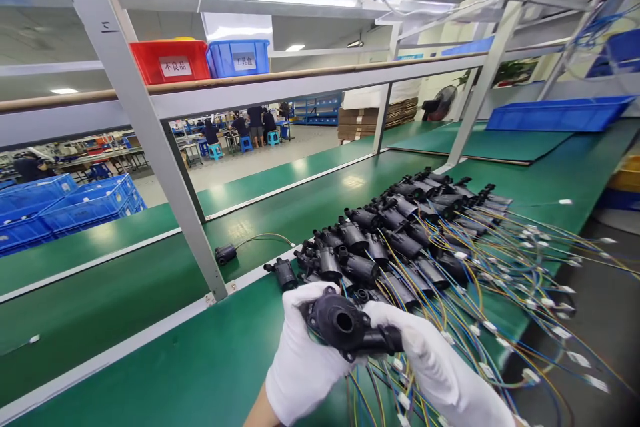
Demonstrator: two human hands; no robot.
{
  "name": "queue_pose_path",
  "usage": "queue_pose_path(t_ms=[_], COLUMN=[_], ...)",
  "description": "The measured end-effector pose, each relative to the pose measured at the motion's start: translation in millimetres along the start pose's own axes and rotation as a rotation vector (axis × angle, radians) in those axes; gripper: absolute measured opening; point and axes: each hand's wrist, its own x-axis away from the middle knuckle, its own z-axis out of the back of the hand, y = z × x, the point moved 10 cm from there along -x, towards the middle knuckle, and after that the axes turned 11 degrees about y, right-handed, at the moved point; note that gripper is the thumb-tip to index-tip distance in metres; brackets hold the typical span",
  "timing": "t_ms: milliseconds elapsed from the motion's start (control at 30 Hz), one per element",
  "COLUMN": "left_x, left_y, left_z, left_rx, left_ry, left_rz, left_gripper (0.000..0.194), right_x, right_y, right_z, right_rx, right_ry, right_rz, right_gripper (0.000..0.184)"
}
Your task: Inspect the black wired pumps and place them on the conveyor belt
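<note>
A black plastic water pump [336, 321] with a round port and a side outlet faces me, held between both hands above the green bench. My left hand [306, 353], in a white glove, is wrapped round its left side and underside. From the right, my gloved right hand [425, 347] grips it by the outlet side; some of those fingers are hidden behind the pump. Just beyond lies a dense pile of similar black pumps [400, 240], with thin coloured wires [480, 280] trailing right to white connectors.
A single pump [226, 253] lies left of the pile, near the grey frame post [150, 113]. Red [170, 61] and blue [239, 57] bins stand on the shelf above. A blue tray [557, 115] sits at back right. Stacked blue crates [90, 207] are beyond the bench; people sit further off.
</note>
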Motion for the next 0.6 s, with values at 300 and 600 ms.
queue_pose_path(t_ms=[300,600], left_x=[-0.6,-4.4], left_y=[-5.9,14.6], left_z=[-2.6,11.8], left_rx=[-0.053,-0.316], left_ry=[0.0,-0.016], left_rz=[0.04,-0.346], left_gripper=[0.065,0.076], right_x=[-11.4,-18.0], right_y=[-9.7,-43.3], right_z=[2.1,-4.2], right_rx=[0.097,0.166], right_ry=[0.033,-0.169], right_rz=[-0.019,0.243], right_gripper=[0.069,0.042])
